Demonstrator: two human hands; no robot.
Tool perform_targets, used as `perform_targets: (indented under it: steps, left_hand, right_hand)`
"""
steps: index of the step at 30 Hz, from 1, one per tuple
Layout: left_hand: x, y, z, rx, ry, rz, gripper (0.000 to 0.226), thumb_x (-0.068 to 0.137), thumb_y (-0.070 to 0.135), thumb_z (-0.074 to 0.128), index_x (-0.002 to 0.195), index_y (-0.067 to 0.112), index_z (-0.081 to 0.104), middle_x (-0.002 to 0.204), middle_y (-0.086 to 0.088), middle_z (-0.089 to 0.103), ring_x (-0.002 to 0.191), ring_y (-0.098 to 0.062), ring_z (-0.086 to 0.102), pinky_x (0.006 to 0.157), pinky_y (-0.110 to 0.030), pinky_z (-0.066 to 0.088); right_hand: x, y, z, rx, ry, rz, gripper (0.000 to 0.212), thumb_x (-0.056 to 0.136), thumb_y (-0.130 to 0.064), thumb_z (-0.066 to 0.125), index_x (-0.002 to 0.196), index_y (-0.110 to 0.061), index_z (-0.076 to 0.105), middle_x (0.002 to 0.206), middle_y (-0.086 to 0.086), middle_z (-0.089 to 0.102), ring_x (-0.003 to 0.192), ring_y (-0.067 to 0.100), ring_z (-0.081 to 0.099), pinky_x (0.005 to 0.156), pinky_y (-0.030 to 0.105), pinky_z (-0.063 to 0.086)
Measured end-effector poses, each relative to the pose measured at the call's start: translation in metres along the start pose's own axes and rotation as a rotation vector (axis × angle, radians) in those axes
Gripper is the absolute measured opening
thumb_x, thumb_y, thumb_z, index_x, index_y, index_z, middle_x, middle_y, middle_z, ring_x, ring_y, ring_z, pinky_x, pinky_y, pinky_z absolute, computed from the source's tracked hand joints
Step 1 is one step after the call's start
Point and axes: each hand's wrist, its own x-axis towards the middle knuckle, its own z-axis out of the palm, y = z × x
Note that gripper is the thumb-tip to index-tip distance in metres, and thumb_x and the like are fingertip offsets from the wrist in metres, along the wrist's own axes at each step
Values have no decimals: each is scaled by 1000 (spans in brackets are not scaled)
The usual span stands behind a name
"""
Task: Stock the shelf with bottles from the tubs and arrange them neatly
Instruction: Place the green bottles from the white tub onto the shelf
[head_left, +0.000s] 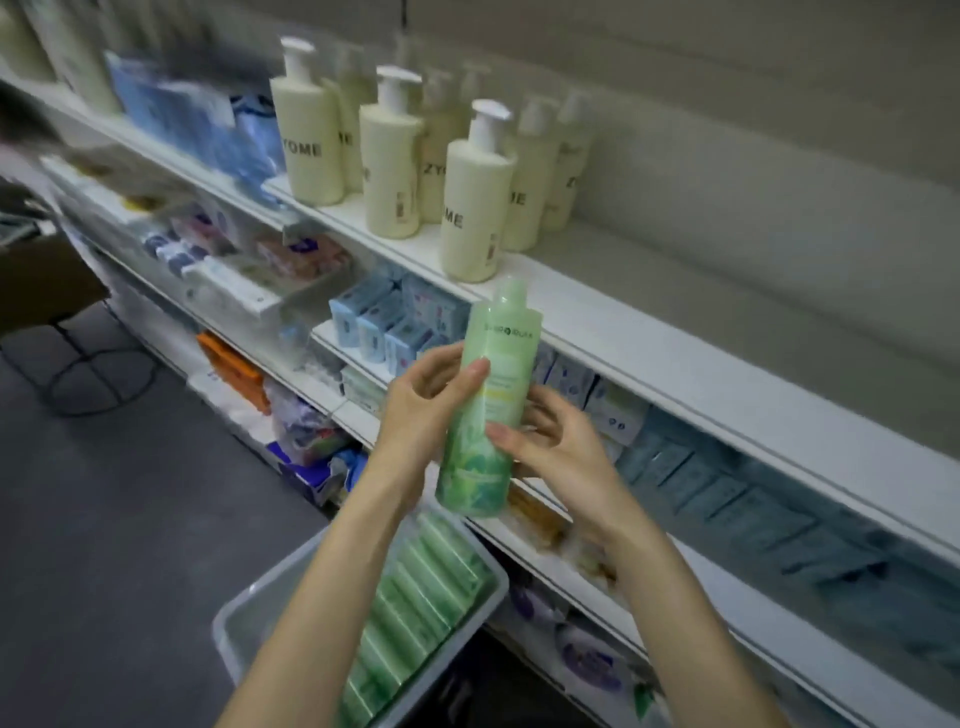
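A light green bottle stands upright in the air in front of the shelves, held by both hands. My left hand grips its left side, thumb on the front. My right hand holds its right side, thumb on the label and fingers behind. Below it a grey tub holds several green bottles lying in a row. Several cream pump bottles stand on the white top shelf, which is bare to their right.
Lower shelves carry blue boxes, packets and soap packs. Blue packages sit left of the pump bottles. Dark floor lies to the left, with a black wire stand base. The wall backs the top shelf.
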Motion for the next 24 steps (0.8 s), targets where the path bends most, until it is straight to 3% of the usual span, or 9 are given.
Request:
perform_targets:
  steps: [5, 9, 14, 16, 19, 21, 24]
  left_hand:
    - [34, 43, 34, 83, -105, 73, 31, 85, 25, 66, 113, 12, 66, 104, -1, 70, 85, -1, 67, 69, -15, 52]
    - [58, 46, 50, 162, -159, 100, 27, 89, 20, 64, 114, 10, 67, 108, -5, 71, 99, -14, 67, 80, -22, 55]
    - [90, 48, 68, 274, -277, 108, 18, 96, 24, 54, 108, 20, 67, 105, 5, 70, 94, 4, 64, 87, -15, 50]
    - [105, 43, 73, 341, -296, 90, 18, 97, 27, 51, 109, 25, 64, 109, 5, 68, 96, 4, 61, 92, -19, 48]
    - [124, 36, 81, 354, -294, 41, 22, 98, 31, 48, 113, 23, 62, 115, 1, 66, 106, -8, 61, 98, -32, 48]
    - [135, 32, 85, 343, -284, 18, 21, 98, 33, 47, 112, 26, 61, 113, 1, 66, 111, -18, 61, 99, -37, 48]
    - [152, 26, 90, 321, -321, -2, 24, 99, 38, 44, 115, 30, 59, 113, 7, 65, 111, -14, 60, 100, -32, 47]
  right_hand:
    - [15, -50, -23, 58, 152, -154, 40, 82, -7, 67, 120, -8, 55, 102, 4, 71, 91, 19, 70, 70, 27, 57]
    - [39, -74, -50, 85, 302, -247, 42, 82, -9, 68, 122, -13, 52, 106, 2, 68, 91, 13, 69, 72, 25, 57]
    - [85, -81, -89, 59, 467, -316, 49, 79, -6, 71, 120, -14, 45, 106, -2, 61, 98, 15, 64, 83, 34, 56]
    - [106, -76, -102, -10, 516, -328, 49, 76, -4, 75, 114, -12, 45, 102, -1, 62, 95, 17, 64, 82, 34, 54]
    - [134, -70, -114, -90, 527, -358, 51, 73, 0, 77, 112, -7, 46, 97, 4, 66, 87, 17, 66, 76, 30, 55]
    - [147, -69, -119, -143, 527, -384, 48, 72, 2, 77, 107, -10, 46, 93, -2, 64, 81, 12, 65, 70, 19, 54]
    - [163, -67, -123, -205, 519, -402, 53, 70, 0, 79, 108, -15, 44, 93, -9, 61, 81, 8, 63, 66, 12, 51]
